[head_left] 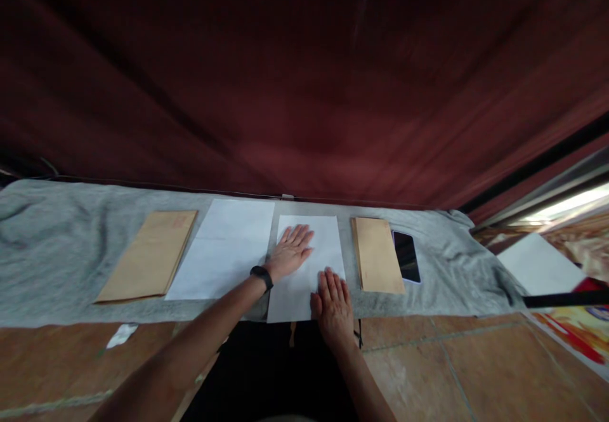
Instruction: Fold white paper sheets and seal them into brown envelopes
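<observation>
A sheet of white paper lies in front of me on the grey cloth. My left hand, with a dark band on its wrist, rests flat on the sheet's upper part, fingers spread. Lower on the same sheet, near its right edge, my right hand lies palm down with its fingers stretched out. To the left is a larger spread of white paper. Just right of the sheet sits a stack of small brown envelopes.
A stack of larger brown envelopes lies at the left on the grey cloth. A phone is beside the small envelopes. Behind hangs a dark red curtain. A white scrap is on the tiled floor.
</observation>
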The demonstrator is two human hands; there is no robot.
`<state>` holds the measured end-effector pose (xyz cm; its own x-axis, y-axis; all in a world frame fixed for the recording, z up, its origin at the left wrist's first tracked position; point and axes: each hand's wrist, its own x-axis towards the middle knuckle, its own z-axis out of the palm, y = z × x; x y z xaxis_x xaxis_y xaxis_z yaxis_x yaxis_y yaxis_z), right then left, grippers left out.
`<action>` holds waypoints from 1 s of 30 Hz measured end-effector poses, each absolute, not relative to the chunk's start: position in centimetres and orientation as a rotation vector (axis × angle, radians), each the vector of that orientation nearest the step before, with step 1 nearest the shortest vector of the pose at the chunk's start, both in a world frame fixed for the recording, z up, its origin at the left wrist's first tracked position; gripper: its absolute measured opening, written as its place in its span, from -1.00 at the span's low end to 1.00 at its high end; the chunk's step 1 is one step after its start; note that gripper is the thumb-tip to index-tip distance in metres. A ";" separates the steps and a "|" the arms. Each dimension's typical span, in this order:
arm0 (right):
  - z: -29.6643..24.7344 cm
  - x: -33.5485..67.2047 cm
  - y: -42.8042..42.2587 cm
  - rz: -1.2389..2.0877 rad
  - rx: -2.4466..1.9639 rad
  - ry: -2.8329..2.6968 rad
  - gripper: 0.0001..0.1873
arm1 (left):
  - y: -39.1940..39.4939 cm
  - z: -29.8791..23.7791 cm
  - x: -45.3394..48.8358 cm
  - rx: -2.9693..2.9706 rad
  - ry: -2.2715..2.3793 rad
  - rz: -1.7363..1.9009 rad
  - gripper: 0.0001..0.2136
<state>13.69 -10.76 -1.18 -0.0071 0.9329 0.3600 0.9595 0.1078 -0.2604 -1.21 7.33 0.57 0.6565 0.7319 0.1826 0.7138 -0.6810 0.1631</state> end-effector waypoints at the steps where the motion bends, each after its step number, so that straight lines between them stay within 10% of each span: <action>1: -1.2 13.7 -10.8 -0.082 -1.837 -1.954 -0.42 | 5.8 0.6 -1.5 2.813 1.166 0.361 -0.51; 14: -0.3 16.7 -12.8 0.093 -1.613 -2.204 -0.31 | -5.6 3.6 -7.3 2.850 0.779 0.222 -0.25; 30: 1.0 21.0 -14.1 0.397 -1.459 -2.283 -0.32 | -7.3 4.0 -8.9 2.745 0.768 0.240 -0.46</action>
<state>21.00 -14.07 1.00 -0.3749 0.9096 0.1791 0.7957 0.4149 -0.4413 -8.88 -7.30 3.99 0.8450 0.5283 0.0831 0.4817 -0.8194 0.3107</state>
